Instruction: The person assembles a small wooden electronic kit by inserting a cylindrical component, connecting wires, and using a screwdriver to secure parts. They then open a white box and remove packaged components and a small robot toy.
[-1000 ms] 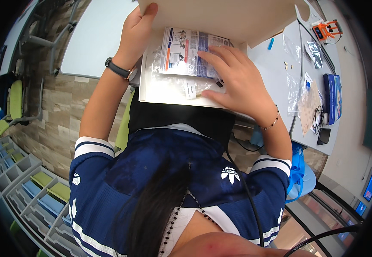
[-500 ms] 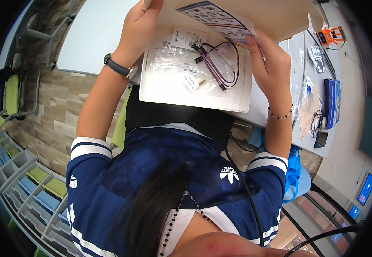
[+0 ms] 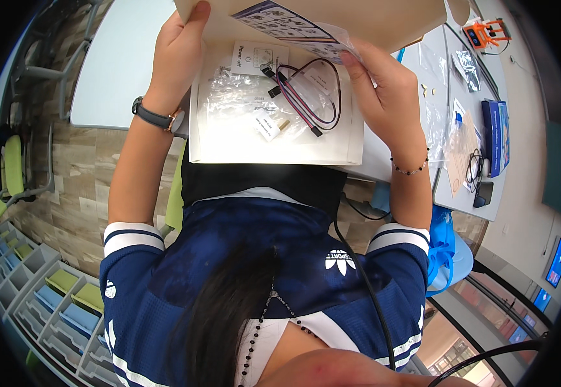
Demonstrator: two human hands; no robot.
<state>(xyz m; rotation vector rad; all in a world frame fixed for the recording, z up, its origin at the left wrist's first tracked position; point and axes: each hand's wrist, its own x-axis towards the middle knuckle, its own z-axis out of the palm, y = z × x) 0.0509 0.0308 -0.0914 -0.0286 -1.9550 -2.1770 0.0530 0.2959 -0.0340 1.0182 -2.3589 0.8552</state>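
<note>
A shallow white cardboard box [image 3: 274,153] lies in front of me with its lid [image 3: 383,19] raised. My left hand [image 3: 178,61] grips the lid's left edge, thumb on top. In my right hand [image 3: 387,90], closed between thumb and fingers, is the end of a printed picture sheet [image 3: 290,27], which lies slanted against the lid's inside. Inside the box are a looped bundle of jumper wires [image 3: 303,109] with black connectors, crumpled clear plastic bags [image 3: 225,97], a white printed card [image 3: 245,58] and a small labelled bag [image 3: 266,126] with a brass-coloured piece.
White tabletops [image 3: 116,71] extend left and right. On the right are an orange device [image 3: 485,33], a silver packet [image 3: 466,71], clear plastic wrapping [image 3: 432,122], a blue box [image 3: 496,138] and a black cable [image 3: 475,169]. A black cord [image 3: 364,277] runs down over my shirt.
Box, lid and both hands appear a little farther left in the view, and the background has shifted too. Both hands keep their holds, and the box contents lie as before.
</note>
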